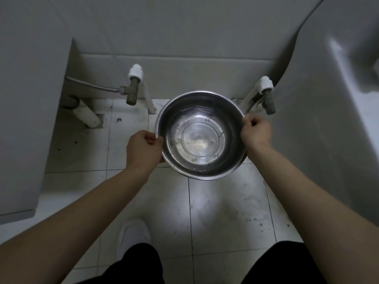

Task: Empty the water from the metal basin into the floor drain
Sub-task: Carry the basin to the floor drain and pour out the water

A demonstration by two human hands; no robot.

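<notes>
So I've got the metal basin (200, 136) held level over the floor tiles (225, 212) between my left hand (143, 148) and right hand (256, 130), fingers (156, 140) curled round opposite sides of its rim, water inside, and I honestly can't spot the drain.

Round metal basin (232, 119): shiny stainless, thin rolled rim, flat base w/ a raised ring. It's held off the tiled floor (225, 212), mouth up, approx. level. Left hand (143, 150) grips the rim's left edge, right hand (255, 130) the right edge. Clear water (200, 140) inside, shallow, waterline partway up the wall, w/ a few dark specks.
</notes>
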